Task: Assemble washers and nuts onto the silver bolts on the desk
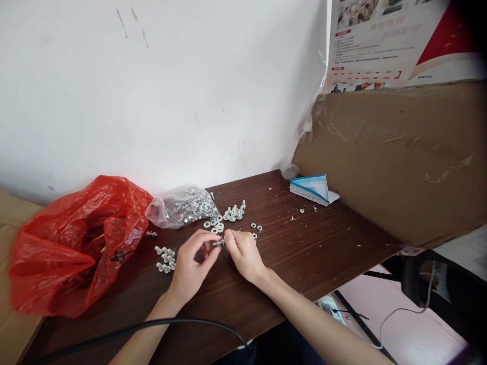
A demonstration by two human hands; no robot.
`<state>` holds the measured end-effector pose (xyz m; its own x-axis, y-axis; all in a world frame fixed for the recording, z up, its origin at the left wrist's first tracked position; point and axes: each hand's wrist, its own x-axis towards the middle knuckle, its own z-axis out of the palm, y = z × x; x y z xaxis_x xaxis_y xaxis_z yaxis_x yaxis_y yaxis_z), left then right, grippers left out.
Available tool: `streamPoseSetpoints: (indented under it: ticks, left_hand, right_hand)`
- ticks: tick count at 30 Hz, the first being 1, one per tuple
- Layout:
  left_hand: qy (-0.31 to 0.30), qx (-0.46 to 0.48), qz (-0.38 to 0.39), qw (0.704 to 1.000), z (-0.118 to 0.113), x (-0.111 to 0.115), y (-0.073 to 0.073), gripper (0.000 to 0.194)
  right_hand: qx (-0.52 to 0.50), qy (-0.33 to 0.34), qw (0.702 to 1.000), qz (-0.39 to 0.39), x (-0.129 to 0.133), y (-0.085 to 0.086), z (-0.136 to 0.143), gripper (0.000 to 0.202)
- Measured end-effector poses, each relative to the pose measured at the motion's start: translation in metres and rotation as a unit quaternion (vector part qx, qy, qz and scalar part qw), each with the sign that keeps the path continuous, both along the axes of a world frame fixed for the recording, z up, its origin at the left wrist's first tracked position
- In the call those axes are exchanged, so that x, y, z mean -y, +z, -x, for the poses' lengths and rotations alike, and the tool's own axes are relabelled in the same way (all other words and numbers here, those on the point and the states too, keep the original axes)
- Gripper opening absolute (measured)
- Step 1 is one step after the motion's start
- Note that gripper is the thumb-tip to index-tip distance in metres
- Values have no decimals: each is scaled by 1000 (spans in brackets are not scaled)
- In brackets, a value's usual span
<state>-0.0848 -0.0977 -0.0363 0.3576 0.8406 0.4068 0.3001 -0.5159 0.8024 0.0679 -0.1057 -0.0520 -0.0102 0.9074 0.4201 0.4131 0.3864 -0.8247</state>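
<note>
Between thumb and fingers, my left hand (192, 261) pinches a small metal bolt (217, 244) that carries a washer. Close against its right end, my right hand (243, 253) is closed, fingers curled; what they grip there is mostly hidden, apparently the bolt's other end. Just beyond the hands lie several flat washers (216, 224). A group of bolts (235, 212) stands on their heads behind these. A few nuts (253, 225) are scattered to the right, one partly behind my right hand. Left of my left hand is another cluster of bolts (165, 259).
A red plastic bag (76, 243) sits at the left, beside a clear bag of hardware (194, 205). A folded blue-and-white packet (310, 188) lies near the cardboard (399, 162) at right. A black cable (182, 321) crosses before my left forearm. The brown table (304, 253) meets the wall behind.
</note>
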Motion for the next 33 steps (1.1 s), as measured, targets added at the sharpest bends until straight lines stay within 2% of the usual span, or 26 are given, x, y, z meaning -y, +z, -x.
streamPoseSetpoints:
  ticks: [3,8,11,13,16,20,24,29,33]
  left_hand:
    - [3,6,2,1000,0,0,1,21]
    - [7,0,0,1000,-1,-1,2,12]
    - [8,21,12,1000,-1,0,2,22]
    - [23,22,16,999,-1,0,2,21]
    - [21,12,-8,1000,-1,-1,2,12]
    - [19,41,6,999,-1,-2,1,18]
    - [27,36,-8,999,0,-4,1,7]
    - [27,70,22,997,0,-5,3,13]
    - [45,28,26,998,2,-7,3,13]
  right_hand:
    - [-28,2,999,21,-1,0,2,44]
    - [-98,11,992,76,-1,-1,4,52]
    - [-134,23,986,96,-2,-1,4,55]
    - [-150,33,982,108,-3,-1,5,56]
    - [-163,47,978,125,-3,-1,6,56]
    - [-179,64,972,140,-4,-1,6,57]
    - [-194,75,967,149,-4,-1,7,56]
    - [-204,67,963,162,-5,0,7,54]
    - [-207,66,961,172,-6,0,7,52]
